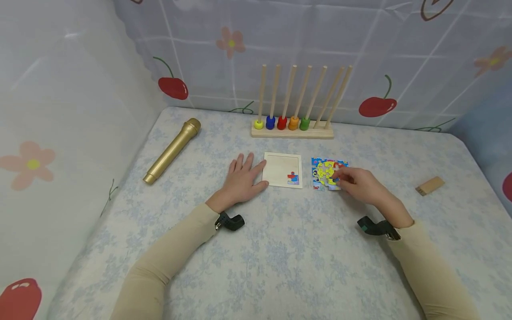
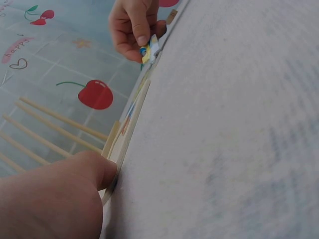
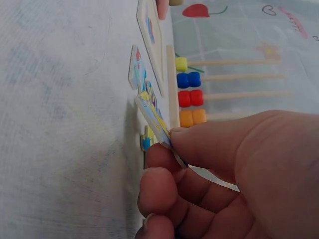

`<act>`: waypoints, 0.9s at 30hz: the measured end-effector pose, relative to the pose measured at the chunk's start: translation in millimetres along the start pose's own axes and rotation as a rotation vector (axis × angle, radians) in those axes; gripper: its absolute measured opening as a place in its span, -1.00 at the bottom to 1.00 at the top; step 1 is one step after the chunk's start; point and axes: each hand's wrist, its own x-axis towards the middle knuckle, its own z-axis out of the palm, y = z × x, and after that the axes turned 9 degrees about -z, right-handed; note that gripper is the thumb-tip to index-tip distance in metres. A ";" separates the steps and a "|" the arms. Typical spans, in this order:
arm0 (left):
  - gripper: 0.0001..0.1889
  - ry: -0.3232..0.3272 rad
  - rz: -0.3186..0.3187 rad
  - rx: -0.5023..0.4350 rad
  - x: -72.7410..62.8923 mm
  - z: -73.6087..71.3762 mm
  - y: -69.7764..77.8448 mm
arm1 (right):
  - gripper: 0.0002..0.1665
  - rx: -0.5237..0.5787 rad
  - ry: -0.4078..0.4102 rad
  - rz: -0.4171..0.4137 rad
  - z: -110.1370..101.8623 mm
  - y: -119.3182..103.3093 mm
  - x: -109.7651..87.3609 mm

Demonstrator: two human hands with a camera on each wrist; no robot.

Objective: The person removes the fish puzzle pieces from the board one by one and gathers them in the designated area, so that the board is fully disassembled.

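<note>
My left hand (image 1: 241,183) lies spread at the left side of a square wooden puzzle tray (image 1: 276,171), its thumb and fingertip at the rim. One red and blue jigsaw piece (image 1: 293,179) sits in the tray's near right corner. To the right of the tray lies a cluster of colourful puzzle pieces (image 1: 321,171), mostly yellow and blue. My right hand (image 1: 363,186) is over the cluster's right side. Between its thumb and fingers it pinches a puzzle piece (image 3: 155,121), which is tilted above the others in the right wrist view.
Behind the tray stands a wooden bead rack (image 1: 292,133) with upright pegs and coloured beads. A gold microphone (image 1: 172,151) lies at the left. At the right is a small tan wooden block (image 1: 430,186). A patterned curtain (image 1: 320,40) hangs behind the table.
</note>
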 end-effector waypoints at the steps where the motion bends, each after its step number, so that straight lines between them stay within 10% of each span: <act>1: -0.27 -0.002 -0.001 0.000 0.1 0.1 0.0 | -0.76 -0.001 -0.002 -0.001 0.7 1.6 0.1; 27: -0.27 -0.008 -0.005 -0.004 -0.1 -0.4 0.6 | -0.80 -0.066 0.029 -0.015 9.2 6.6 -0.6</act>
